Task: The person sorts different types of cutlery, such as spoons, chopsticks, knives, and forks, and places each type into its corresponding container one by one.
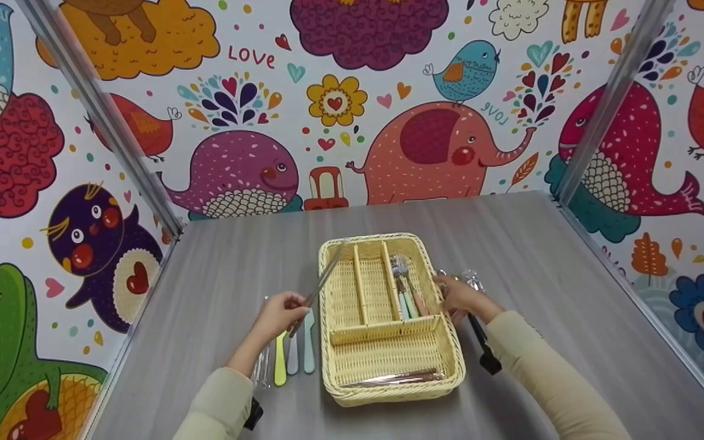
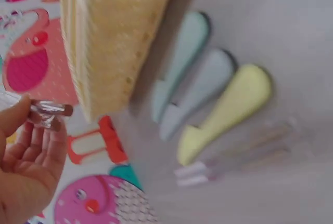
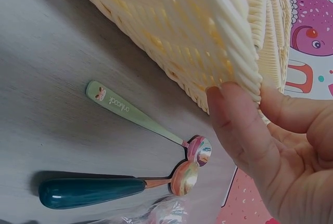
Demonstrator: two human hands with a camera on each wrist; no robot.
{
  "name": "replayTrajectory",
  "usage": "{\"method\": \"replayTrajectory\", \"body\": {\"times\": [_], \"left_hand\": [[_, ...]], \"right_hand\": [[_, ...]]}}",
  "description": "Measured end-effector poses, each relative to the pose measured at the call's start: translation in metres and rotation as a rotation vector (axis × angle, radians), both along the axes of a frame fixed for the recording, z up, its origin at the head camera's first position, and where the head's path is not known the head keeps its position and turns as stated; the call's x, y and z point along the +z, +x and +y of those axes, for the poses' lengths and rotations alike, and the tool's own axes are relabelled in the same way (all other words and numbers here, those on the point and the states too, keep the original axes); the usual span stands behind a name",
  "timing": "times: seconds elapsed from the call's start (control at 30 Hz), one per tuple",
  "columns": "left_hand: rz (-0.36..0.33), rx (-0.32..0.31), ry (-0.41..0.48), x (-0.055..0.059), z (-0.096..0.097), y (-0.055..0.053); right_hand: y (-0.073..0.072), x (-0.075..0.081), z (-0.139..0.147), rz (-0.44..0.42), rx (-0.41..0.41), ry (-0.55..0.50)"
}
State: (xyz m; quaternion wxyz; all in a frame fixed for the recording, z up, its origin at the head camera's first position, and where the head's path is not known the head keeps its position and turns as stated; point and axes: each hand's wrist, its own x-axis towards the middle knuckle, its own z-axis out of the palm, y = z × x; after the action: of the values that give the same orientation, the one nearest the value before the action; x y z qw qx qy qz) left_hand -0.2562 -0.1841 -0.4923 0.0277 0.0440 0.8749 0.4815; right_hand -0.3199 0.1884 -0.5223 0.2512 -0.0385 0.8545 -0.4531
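My left hand (image 1: 283, 313) pinches slim utensils in clear plastic (image 1: 326, 275), which slant up over the left rim of a cream woven basket (image 1: 392, 366). Their brown ends (image 2: 54, 115) show in the left wrist view, but their kind is unclear. My right hand (image 1: 463, 296) grips the basket's right rim, fingers outside, as the right wrist view shows (image 3: 276, 151). Spoons with coloured handles (image 1: 410, 299) lie in the basket's back right compartment. Brown plastic-wrapped utensils (image 1: 404, 377) lie in its front compartment. The back left and middle compartments hold nothing visible.
Left of the basket lie teal (image 2: 187, 52), grey (image 2: 205, 86) and yellow (image 2: 229, 109) knives, beside a plastic-wrapped pair (image 1: 263, 360). To its right lie a green-handled spoon (image 3: 135, 112), a dark teal-handled spoon (image 3: 93, 190) and something in clear plastic (image 3: 169, 211). Printed walls enclose the table.
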Motion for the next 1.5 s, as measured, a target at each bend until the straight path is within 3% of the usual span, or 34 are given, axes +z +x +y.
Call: {"method": "replayTrajectory", "body": {"times": [0.17,0.33,0.43,0.67,0.83,0.97,1.17,1.5], "left_hand": [[0.017,-0.198,-0.104,0.009,0.029,0.002],[0.05,-0.395,-0.258,0.005,0.053,0.008],[0.039,-0.456,-0.34,0.001,0.066,0.012],[0.013,-0.482,-0.562,-0.013,0.094,0.014],[-0.002,-0.502,-0.647,-0.029,0.107,0.017],[-0.004,-0.492,-0.68,-0.037,0.111,0.021],[0.053,-0.497,-0.738,-0.047,0.111,0.024],[0.074,-0.537,-0.772,-0.052,0.109,0.024]], "right_hand": [[0.0,-0.001,0.0,0.0,-0.003,-0.001],[0.0,0.0,0.0,0.019,0.014,0.006],[0.0,-0.001,0.001,0.035,0.037,-0.009],[0.001,-0.002,0.001,0.029,0.03,-0.006],[0.001,0.0,0.0,0.031,0.012,0.025],[0.0,0.0,0.0,0.014,0.006,0.015],[0.0,0.0,-0.001,0.001,-0.002,0.01],[-0.001,-0.001,0.001,-0.001,0.013,0.02]]}}
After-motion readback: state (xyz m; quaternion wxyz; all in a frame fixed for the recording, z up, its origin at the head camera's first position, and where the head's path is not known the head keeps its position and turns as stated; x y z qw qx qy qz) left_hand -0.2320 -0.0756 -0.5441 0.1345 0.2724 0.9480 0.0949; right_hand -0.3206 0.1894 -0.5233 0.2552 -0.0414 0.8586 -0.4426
